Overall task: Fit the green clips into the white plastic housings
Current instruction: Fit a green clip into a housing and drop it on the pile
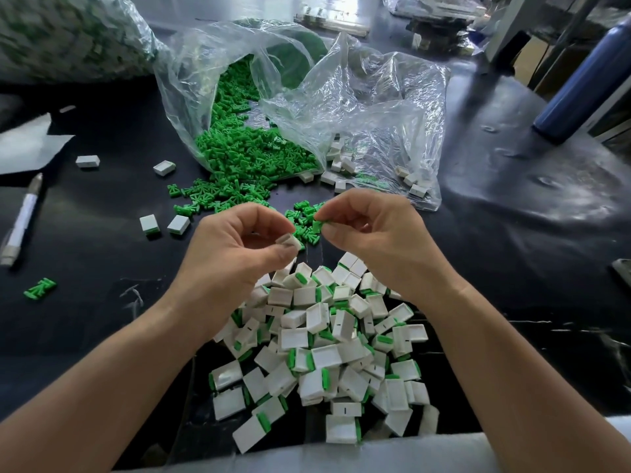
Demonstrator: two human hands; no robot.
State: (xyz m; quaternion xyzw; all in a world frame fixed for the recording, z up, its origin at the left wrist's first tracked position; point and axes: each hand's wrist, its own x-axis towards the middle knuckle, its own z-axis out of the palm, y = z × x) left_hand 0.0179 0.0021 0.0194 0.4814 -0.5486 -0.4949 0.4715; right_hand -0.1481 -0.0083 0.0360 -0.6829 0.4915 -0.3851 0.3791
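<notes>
The left hand holds one white housing; its fingers are clamped on it, thumb below and forefinger curled over the top; the right hand pinches a green clip between thumb and forefinger, the other fingers loosely curled behind; clip and housing sit close together in the air between the two hands, near but not touching.

Just beyond the fingertips loose green clips lie scattered on the black worktop, spilling from the mouth of a clear plastic bag; beyond the right fingers a second clear bag holds a few empty housings.

Below the fingers, between the wrists, lies a pile of fitted housings, each showing a green edge; several carry a short black dash on one white face, the only marking that can be made out.

Left of the left fingers two more housings rest side by side; farther left lie a silver pen-like tool and a stray clip; well beyond the right fingers stands a dark blue bottle.
</notes>
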